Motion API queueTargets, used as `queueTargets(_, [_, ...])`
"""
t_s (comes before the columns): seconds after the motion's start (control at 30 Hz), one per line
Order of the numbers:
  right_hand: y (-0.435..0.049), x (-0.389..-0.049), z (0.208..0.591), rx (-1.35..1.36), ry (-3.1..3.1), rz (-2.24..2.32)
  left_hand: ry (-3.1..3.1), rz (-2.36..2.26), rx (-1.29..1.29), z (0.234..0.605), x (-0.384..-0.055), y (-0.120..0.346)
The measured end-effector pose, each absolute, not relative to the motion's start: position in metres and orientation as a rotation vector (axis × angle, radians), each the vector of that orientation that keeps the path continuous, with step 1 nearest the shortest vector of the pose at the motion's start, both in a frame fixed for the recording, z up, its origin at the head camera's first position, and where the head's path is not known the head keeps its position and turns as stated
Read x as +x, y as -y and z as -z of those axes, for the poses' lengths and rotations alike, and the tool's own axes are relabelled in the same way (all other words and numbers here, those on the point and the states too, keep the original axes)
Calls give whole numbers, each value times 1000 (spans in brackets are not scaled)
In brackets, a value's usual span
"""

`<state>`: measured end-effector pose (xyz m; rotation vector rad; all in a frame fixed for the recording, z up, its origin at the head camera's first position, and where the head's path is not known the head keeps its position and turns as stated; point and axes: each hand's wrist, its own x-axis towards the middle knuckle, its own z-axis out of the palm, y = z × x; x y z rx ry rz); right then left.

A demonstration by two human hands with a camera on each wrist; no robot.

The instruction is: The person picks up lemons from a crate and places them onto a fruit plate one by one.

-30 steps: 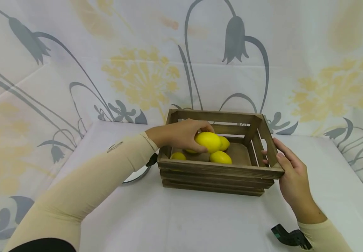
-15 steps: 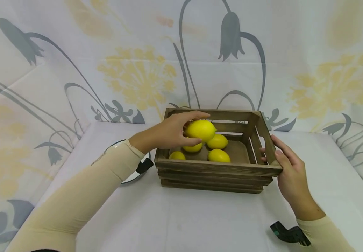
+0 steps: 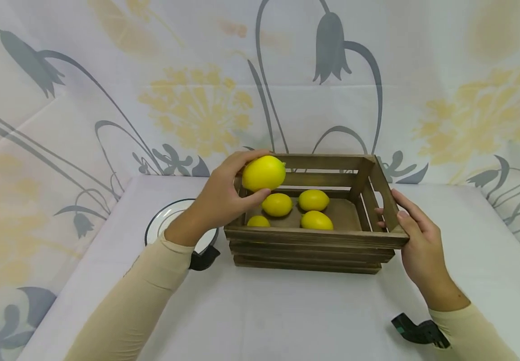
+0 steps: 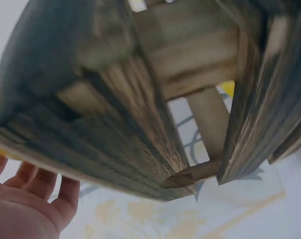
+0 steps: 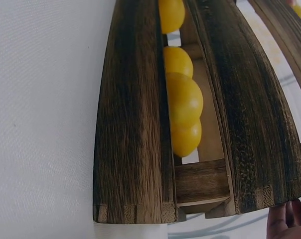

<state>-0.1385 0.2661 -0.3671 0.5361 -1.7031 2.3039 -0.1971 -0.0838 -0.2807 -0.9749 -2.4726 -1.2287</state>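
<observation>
My left hand (image 3: 225, 193) grips a yellow lemon (image 3: 264, 173), held above the left end of a brown slatted wooden crate (image 3: 305, 238). Inside the crate several more lemons lie on its floor, one of them a lemon (image 3: 314, 200) towards the back. At the crate's right end my right hand (image 3: 420, 245) holds the end panel, thumb on the top rim and fingertips showing through the handle slot. In the left wrist view the left hand (image 4: 33, 201) appears at lower left, and the crate hides most of its lemon. The right wrist view shows lemons (image 5: 184, 102) between the slats.
A white plate (image 3: 158, 219) with a dark rim lies left of the crate, partly covered by the left wrist. White cloth (image 3: 309, 311) covers the table. Behind hangs a flower-patterned curtain (image 3: 206, 110). Black camera mounts (image 3: 418, 332) jut from both wrists.
The left hand has lifted the lemon out from among the others and carried it up and to the left. The right hand keeps its hold on the crate.
</observation>
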Motion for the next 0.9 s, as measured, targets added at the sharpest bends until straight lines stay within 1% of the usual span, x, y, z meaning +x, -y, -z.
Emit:
queueTargets(0.13, [-265, -138, 369, 536, 1710, -2285, 2423, 1287, -872, 274, -179, 89])
queueTargets(0.23, [-265, -138, 369, 556, 1695, -2287, 2377, 1343, -843, 268, -165, 92])
queueTargets(0.37, [-264, -139, 367, 597, 1658, -2309, 2303, 1393, -815, 269, -157, 97])
queueTargets(0.57, [-264, -139, 366, 601, 1668, -2325, 2272, 1399, -731, 277, -155, 105])
queueTargets(0.7, [-264, -140, 365, 607, 1667, -2327, 2258, 1420, -690, 291, -164, 115])
queueTargets(0.83, [-265, -141, 365, 653, 1639, -2340, 2234, 1451, -662, 294, -165, 121])
queueTargets(0.9, [-265, -141, 366, 666, 1631, -2348, 2242, 1458, -629, 289, -160, 121])
